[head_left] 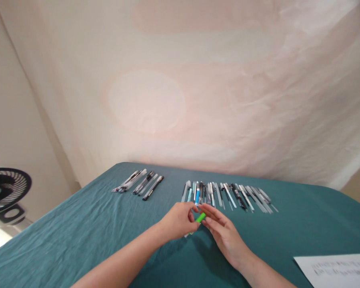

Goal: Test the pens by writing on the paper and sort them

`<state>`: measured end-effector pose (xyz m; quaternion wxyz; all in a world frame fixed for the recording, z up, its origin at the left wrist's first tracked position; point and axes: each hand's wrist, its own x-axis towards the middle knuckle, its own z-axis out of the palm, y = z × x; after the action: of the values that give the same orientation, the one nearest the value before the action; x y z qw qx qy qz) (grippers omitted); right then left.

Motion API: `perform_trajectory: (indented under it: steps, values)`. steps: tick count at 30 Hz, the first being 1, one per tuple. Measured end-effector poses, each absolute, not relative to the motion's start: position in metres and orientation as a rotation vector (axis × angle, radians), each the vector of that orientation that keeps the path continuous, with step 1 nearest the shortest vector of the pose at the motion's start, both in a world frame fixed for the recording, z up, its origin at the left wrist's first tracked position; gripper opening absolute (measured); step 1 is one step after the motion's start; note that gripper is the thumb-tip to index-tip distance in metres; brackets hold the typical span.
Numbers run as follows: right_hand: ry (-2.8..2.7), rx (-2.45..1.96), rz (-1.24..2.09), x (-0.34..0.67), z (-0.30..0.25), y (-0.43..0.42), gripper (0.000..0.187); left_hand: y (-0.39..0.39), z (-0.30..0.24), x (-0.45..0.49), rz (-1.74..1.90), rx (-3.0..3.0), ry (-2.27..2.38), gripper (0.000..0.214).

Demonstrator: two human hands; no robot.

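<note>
My left hand [178, 221] and my right hand [223, 232] meet over the teal tablecloth [78, 236], both closed on a pen with a bright green cap [200, 217]. The left fingers wrap the pen's pale barrel, and the right fingertips pinch the green cap end. Just beyond the hands lies a long row of several pens [228, 196], side by side. A smaller group of several pens [139, 183] lies further left.
A white printed sheet of paper [336, 269] lies at the table's near right corner. A black fan [4, 190] stands off the table at the left. A pale cloth backdrop [198, 88] hangs behind the table.
</note>
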<state>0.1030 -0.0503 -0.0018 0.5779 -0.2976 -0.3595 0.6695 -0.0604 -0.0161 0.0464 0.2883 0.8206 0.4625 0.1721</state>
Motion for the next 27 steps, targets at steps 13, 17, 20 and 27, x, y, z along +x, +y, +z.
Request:
perform_trajectory:
  steps: [13,17,20,27]
  values:
    - [-0.878,-0.79,1.541,0.1058,-0.0029,-0.0512,0.033,-0.0205,0.0398,-0.0582,0.163,2.414,1.705,0.028]
    - [-0.875,-0.787,1.546,0.1059,-0.0034,-0.0503,0.032,-0.0202,0.0406,-0.0579,0.156,2.44,1.722,0.024]
    - [-0.864,-0.792,1.543,0.1056,-0.0037,-0.0496,0.031,-0.0199,0.041,-0.0583,0.184,2.475,1.739,0.024]
    - [-0.842,-0.798,1.55,0.1043,-0.0003,-0.0506,0.027,-0.0205,0.0449,-0.0567,0.11,2.49,1.775,0.025]
